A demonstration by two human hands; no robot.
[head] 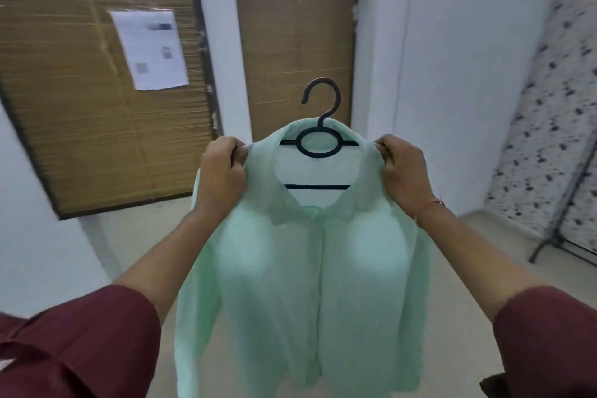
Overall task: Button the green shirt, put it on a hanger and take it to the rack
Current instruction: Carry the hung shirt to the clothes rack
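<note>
Left hand [222, 168]; right hand [403, 171] — both pinching green shirt [307, 275]

Person, own-head view. Arms are clothed in dark maroon cloth. The left sleeve [80, 342] is at near left and the right sleeve [549, 342] at near right. Each sleeve ends in a wide, loose edge around the elbow, and the forearms beyond are uncovered. The left sleeve shows deep folds and a flat band-like fold crossing it near the bottom edge. The left hand [223, 168] and right hand [402, 171] are ungloved. The right wrist carries a thin reddish-orange thread band [425, 209]. Picture is soft, so the cloth weave cannot be told.
</note>
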